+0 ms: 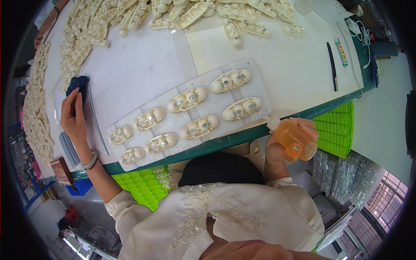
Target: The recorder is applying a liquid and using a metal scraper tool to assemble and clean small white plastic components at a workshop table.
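Note:
My right hand is wrapped round a squeeze bottle of amber liquid, tilted so its thin white nozzle points left. The tip is beside the near right cream plastic housing; whether they touch I cannot tell. Several such oval housings, with round cups and small silvery pieces in them, lie in two rows on a pale translucent board. On the left, my left hand is open with fingers stretched out. Its fingertips are at the near edge of a crumpled dark blue cloth; I cannot tell whether they touch.
Loose cream housings are heaped along the far and left sides of the table. A thin grey rod lies left of the board. A black pen-like tool is at the right. Green trays stand below the table edge.

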The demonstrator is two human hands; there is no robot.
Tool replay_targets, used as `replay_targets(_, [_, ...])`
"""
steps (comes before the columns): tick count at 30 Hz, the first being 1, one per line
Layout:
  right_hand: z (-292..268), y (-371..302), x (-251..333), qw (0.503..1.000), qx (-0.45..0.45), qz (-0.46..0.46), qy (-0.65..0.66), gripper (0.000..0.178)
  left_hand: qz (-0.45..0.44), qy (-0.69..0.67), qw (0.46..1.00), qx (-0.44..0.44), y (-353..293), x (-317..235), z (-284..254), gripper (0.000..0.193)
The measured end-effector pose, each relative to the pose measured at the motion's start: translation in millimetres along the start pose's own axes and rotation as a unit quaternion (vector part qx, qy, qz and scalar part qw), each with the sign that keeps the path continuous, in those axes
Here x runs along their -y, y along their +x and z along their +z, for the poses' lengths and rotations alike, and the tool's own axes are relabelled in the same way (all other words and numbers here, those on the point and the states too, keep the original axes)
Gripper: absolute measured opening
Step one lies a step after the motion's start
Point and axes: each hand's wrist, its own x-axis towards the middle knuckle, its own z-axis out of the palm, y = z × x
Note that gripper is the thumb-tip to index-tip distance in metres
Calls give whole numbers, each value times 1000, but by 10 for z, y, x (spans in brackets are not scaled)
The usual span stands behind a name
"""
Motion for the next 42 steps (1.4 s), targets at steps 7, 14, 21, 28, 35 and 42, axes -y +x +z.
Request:
replay_targets(7, [-144,-75,-96,999,31,5,35,38,-28,-3,1000,-6,4,12,10,18])
replay_targets(14, [-97,-68,-28,999,25,28,27,38,-35,-10,999,-3,-3,11,24,18])
replay_targets(21, [-60,-24,-41,1000,-3,-1,-20,34,-46,-14,999,1,-5,66,11,18])
replay_targets(28, [-102,-18,-47,999,30,-36,-17,41,-42,-12,999,8,5,66,-14,18])
replay_targets(35, [-57,-99,7,999,-19,-6,-26,42,-30,12,999,26,-30,104,0,20])
replay_targets(42, [-323,57,-98,986,-128,93,51,49,-32,2,999,20,2,79,9,20])
